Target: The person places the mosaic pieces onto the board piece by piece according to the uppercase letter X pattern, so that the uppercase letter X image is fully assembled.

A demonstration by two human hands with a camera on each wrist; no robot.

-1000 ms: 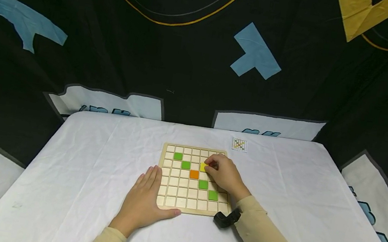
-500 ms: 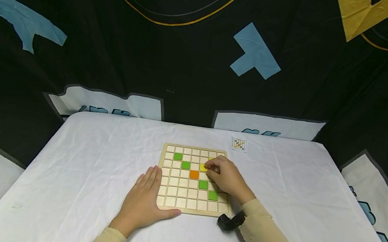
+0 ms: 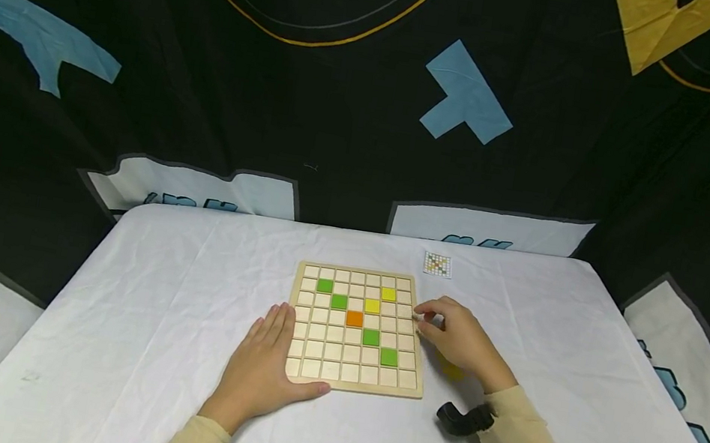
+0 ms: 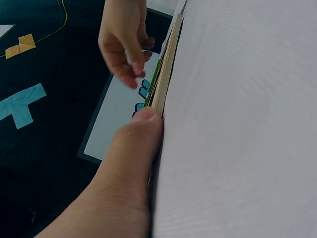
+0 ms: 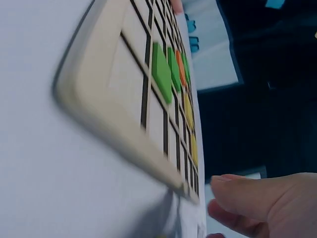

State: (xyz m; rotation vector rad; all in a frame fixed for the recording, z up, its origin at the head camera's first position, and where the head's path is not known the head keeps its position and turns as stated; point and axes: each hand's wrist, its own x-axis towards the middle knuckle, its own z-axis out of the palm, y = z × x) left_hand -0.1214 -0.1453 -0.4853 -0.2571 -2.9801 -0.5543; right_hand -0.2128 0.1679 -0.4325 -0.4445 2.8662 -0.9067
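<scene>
A square wooden grid board (image 3: pixel 351 387) lies on the white table. Several green tiles (image 3: pixel 370 337), an orange tile (image 3: pixel 354 318) and two yellow tiles (image 3: pixel 372 306) sit in its cells; the farther yellow tile (image 3: pixel 389 294) is toward the back right. My left hand (image 3: pixel 262 367) rests along the board's left edge with fingers straight, and its thumb (image 4: pixel 136 141) presses the near edge. Just off the board's right edge, my right hand (image 3: pixel 461 339) hovers with loosely bent fingers and nothing visible between them. Something yellow (image 3: pixel 452 372) lies on the table, partly hidden under that hand.
A small printed card (image 3: pixel 437 265) with a coloured grid pattern lies behind the board, to the right. The white tablecloth (image 3: pixel 107 338) spreads out around the board. Beyond the table hangs a black curtain (image 3: pixel 354 130) with blue and yellow shapes.
My right hand has moved right, off the board, uncovering the two yellow tiles in their cells. The yellow thing under the right hand has come into sight. My left hand has stayed still.
</scene>
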